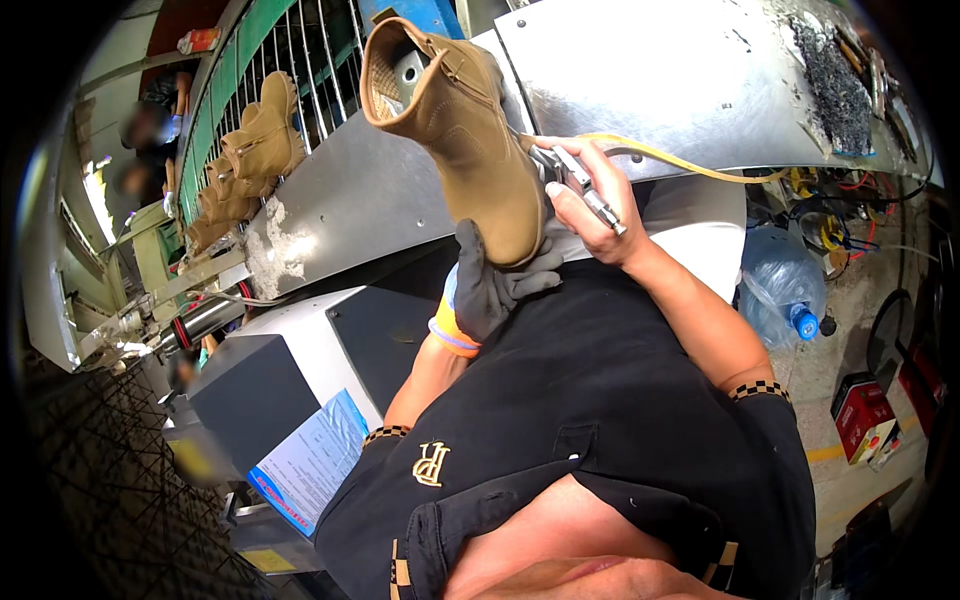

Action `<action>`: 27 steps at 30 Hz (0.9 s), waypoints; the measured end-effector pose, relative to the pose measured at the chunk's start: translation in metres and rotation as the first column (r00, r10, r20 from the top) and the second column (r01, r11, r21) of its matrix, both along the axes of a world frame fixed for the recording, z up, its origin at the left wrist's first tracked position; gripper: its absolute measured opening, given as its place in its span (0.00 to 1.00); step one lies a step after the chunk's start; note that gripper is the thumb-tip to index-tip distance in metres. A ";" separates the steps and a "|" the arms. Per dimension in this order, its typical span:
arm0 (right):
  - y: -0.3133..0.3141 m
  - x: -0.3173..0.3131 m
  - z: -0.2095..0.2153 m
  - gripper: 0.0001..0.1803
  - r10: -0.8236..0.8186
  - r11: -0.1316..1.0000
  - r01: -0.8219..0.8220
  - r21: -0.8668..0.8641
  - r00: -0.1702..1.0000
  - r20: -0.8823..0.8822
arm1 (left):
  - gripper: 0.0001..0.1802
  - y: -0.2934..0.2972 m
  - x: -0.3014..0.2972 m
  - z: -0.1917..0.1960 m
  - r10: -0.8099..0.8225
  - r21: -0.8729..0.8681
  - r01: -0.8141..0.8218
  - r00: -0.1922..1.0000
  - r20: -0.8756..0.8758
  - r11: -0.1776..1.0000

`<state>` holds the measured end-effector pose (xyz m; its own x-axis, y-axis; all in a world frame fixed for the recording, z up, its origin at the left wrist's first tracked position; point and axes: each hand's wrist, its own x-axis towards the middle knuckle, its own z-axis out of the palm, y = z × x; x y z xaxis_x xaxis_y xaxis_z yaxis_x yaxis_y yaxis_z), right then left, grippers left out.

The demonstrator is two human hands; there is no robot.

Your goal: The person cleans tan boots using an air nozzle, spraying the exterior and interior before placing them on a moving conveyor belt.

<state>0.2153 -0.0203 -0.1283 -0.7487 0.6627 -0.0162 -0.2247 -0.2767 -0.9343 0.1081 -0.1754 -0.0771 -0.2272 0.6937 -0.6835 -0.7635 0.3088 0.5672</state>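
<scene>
A tan boot (478, 165) is in front of me, its toe pointing down toward my body and its open shaft tilted to the upper left. Inside the shaft shows a metal piece with a round hole. My left hand (492, 288), in a dark grey coated glove with an orange cuff, grips the boot at the toe, thumb on one side and fingers under it. Bare, my right hand (603, 205) is closed round a silver hand-held air tool (575, 178). The tool's front end is at the boot's right side, where contact cannot be made out. A yellow hose (680, 160) runs behind it.
Several tan boots (255, 140) stand in a row on the barred conveyor (312, 70) at the left. A metal worktop (640, 75) spans the back, with dark residue at its right end. A large clear water bottle (780, 280) is on the right, and a dark cabinet (250, 400) stands left.
</scene>
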 end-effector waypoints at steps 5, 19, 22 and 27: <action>0.006 0.018 0.001 0.22 0.065 0.998 -0.063 -0.024 0.995 0.073 | 0.52 0.013 0.005 -0.009 -0.063 0.074 0.057 0.995 0.080 0.996; 0.038 0.083 0.067 0.19 0.171 0.971 -0.104 -0.215 0.932 0.320 | 0.62 0.044 0.016 -0.038 -0.316 0.258 0.235 0.884 0.345 0.937; 0.042 0.081 0.082 0.19 0.149 0.985 -0.094 -0.147 0.893 0.424 | 0.57 0.059 0.026 -0.036 -0.257 0.300 0.145 0.890 0.377 0.943; 0.032 0.075 0.091 0.20 0.009 0.998 0.019 -0.054 0.880 0.475 | 0.54 0.076 0.026 -0.042 -0.288 0.368 0.151 0.890 0.353 0.917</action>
